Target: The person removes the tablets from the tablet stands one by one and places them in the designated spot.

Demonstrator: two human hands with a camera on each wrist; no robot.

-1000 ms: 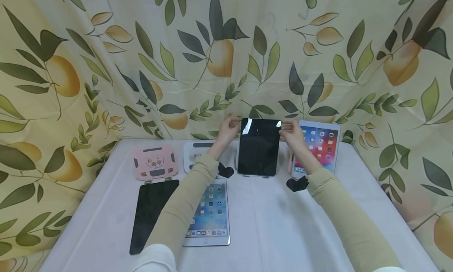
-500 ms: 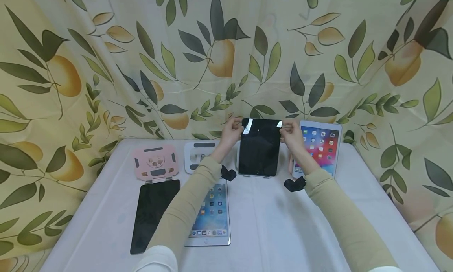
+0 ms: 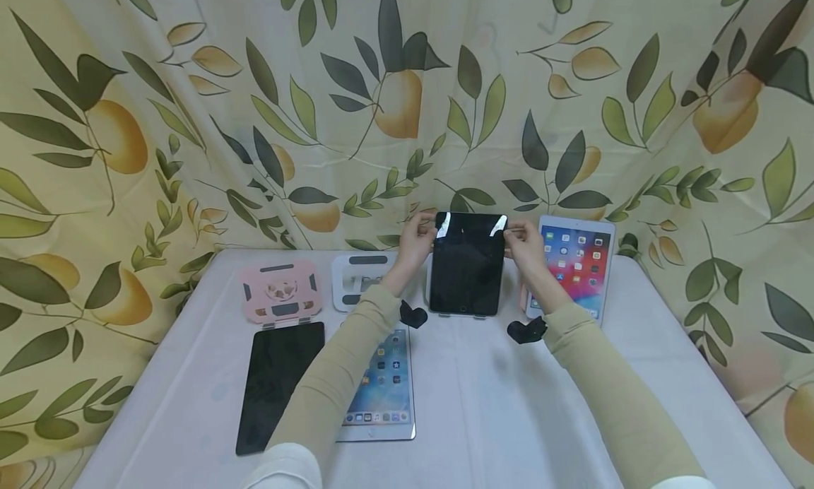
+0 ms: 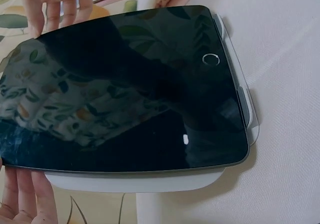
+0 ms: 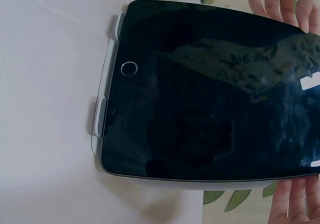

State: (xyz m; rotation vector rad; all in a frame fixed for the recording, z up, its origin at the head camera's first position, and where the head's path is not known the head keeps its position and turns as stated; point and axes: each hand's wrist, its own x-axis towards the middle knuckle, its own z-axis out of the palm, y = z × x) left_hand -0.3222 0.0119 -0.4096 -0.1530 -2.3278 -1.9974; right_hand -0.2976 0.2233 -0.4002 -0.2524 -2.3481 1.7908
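Cream fabric printed with leaves and orange fruit makes the curtain (image 3: pixel 407 178) behind the grip, and a white-covered table (image 3: pixel 483 404) spreads below it. Two tan sleeves reach forward to the grip; the left sleeve (image 3: pixel 333 372) crosses a lit tablet (image 3: pixel 388 390) lying flat, nearer the wearer, and partly hides it.

The black tablet (image 3: pixel 466 266), its screen dark, stands propped between the hands, leaning back. Farther left of the grip and nearer the wearer, a dark tablet (image 3: pixel 273 376) lies flat; just right of the grip, a brightly lit tablet (image 3: pixel 575 263) stands tilted back. A pink stand (image 3: pixel 280 309) sits well to the left, a white-and-grey stand (image 3: pixel 346 266) nearer the left hand. Behind the held tablet shows a white stand (image 4: pixel 145 184).

The left hand (image 3: pixel 415 243) and right hand (image 3: pixel 524 243) each pinch a side edge of the black tablet near its top — fingers bent around behind. Below the grip, at the tablet's bottom edge, are two small lips (image 4: pixel 246 107); beside them, on the screen's border — a round home button (image 4: pixel 210 60).
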